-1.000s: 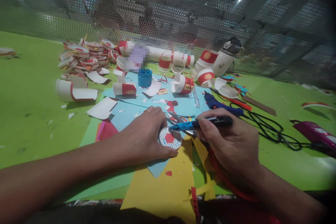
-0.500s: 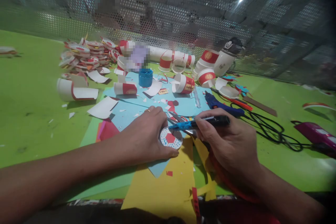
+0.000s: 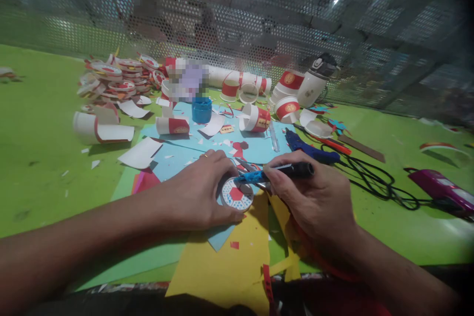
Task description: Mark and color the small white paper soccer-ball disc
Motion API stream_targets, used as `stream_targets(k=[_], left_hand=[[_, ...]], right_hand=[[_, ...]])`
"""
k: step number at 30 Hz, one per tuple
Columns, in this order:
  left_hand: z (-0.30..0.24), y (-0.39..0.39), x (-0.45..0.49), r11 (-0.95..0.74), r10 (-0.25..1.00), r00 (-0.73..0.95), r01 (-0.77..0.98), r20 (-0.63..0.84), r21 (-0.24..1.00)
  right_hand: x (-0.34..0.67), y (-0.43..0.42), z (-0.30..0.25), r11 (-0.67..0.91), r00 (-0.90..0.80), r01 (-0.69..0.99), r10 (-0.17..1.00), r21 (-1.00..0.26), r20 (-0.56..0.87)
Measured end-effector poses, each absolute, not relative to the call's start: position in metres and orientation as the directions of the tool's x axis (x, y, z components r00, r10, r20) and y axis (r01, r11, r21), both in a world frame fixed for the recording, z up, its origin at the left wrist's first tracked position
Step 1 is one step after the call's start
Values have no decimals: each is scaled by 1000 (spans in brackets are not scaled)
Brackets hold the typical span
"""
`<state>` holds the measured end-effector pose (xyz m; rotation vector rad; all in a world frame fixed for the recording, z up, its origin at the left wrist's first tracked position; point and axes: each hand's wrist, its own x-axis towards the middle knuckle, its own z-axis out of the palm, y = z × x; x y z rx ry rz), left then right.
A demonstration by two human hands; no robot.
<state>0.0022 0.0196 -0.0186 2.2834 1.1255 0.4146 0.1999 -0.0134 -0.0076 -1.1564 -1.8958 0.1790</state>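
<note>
My left hand is closed round a small white paper disc, its fingers along the far side and its thumb at the near edge. The disc carries a red centre shape and blue dots between red lines. In my right hand is a marker pen with a black barrel and a blue-stained front. Its tip meets the disc near the upper edge; actual contact is hard to make out. Beneath lie yellow paper and light blue paper. Behind the pen, scissors are partly hidden.
At the back left is a pile of decorated paper discs. Cut paper cups, a blue jar and a white bottle stand beyond my hands. To the right lie a blue glue gun, its black cable and a magenta device.
The whole view has shifted slightly, so things sit a little further left. Both hands keep their grips, and the pen tip stays near the disc's upper edge.
</note>
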Motion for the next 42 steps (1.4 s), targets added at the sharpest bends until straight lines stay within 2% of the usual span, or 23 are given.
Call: stream_targets(k=[10,24,37,42], left_hand=[[-27,26,-2,-450,823,566,609,40,653],[-23,25,3,-434,838,544,633,31,641],[-22,25,2,-475,815,579,643,25,600],[-24,27,3,-502,802,595,631,45,591]], right_hand=[[205,-15,-11,523,-46,652,750,-549,659],[201,-15,-15,500,-50,591,806,-633,590],[201,-13,-14,482,-47,600,818,-638,574],[200,-13,-14,503,-59,619,796,-603,603]])
